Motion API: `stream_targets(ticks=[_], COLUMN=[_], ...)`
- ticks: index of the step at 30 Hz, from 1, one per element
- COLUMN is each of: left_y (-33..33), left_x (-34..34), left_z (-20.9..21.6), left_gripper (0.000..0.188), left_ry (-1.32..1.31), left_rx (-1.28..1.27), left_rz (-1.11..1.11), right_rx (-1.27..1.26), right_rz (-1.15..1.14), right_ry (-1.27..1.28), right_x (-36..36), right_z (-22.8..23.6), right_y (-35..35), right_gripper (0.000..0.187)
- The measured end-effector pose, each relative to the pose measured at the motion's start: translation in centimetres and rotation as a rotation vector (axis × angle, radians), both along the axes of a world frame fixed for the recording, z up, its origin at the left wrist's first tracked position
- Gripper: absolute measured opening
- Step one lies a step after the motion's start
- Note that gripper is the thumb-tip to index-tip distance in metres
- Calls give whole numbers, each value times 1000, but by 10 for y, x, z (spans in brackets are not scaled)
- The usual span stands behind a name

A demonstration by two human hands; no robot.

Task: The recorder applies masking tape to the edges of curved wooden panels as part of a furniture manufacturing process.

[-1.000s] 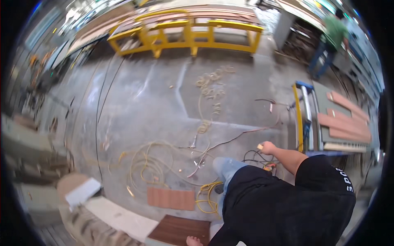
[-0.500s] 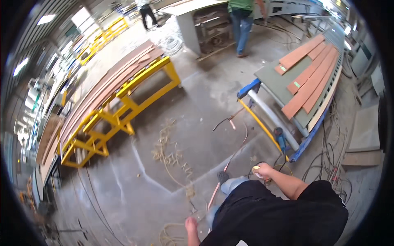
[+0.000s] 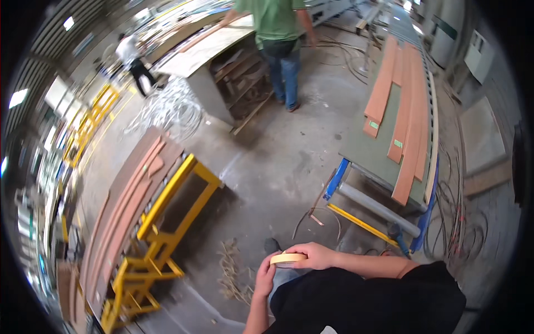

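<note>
A roll of pale yellow tape (image 3: 288, 258) is held out in front of my body, low in the picture. Its right side is gripped by my right hand (image 3: 317, 256), the fingers bent over the rim. At the roll's left end, the fingertips of my left hand (image 3: 265, 276) close on its edge, perhaps at the tape's loose end, too small to make out. My shoe (image 3: 272, 245) shows on the floor just beyond the roll.
Reddish-brown boards (image 3: 410, 117) lie on a roller table (image 3: 356, 147) at right, a blue power tool (image 3: 397, 236) by its near end. At left, a yellow frame (image 3: 167, 200) carries long strips. Cords and tangled rope (image 3: 229, 270) lie on the floor. Two people stand farther off.
My left hand has risen from my side to the tape roll, and my right hand has brought the roll in front of me. The view has moved forward; the person in green appears closer.
</note>
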State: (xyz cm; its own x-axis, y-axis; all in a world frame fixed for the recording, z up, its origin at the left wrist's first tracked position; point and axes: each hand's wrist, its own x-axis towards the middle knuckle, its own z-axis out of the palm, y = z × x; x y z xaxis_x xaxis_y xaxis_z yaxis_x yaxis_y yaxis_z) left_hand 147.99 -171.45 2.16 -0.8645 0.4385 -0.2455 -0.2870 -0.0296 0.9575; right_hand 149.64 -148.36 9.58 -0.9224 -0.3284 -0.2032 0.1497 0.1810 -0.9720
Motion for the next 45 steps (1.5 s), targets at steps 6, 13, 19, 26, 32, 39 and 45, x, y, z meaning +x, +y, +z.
stream_targets(ticks=[6,13,19,26,32,39,45], left_y=[76,212,375,534,697,920,1100], left_x=[-203,-424,-602,-761,-850,-887,-942], left_z=[40,29,44,79,72,69,41], left_gripper=[23,22,45,45,32,34,33], left_ry=[-179,-294,-242,-121,-267,-461,-489], left_rx=[191,210,32,7,240,268,321], left_rz=[-168,-623,-594,-597,-741,-948,-867], right_rx=[-141,-645,-751,-477,-396,-23,119], right_rz=[-406,-1079,-1387,-1336,-1254,-1489,-1277], right_ry=[30,-147,21,159,216,315,384], right_x=[-139,-286,-446,-613,-710,-742,-792], right_z=[-10,-18,-17,21,40,31,15], right_y=[35,130,266,421,546,709,911], right_gripper=[51,46,28,19,27,30,30])
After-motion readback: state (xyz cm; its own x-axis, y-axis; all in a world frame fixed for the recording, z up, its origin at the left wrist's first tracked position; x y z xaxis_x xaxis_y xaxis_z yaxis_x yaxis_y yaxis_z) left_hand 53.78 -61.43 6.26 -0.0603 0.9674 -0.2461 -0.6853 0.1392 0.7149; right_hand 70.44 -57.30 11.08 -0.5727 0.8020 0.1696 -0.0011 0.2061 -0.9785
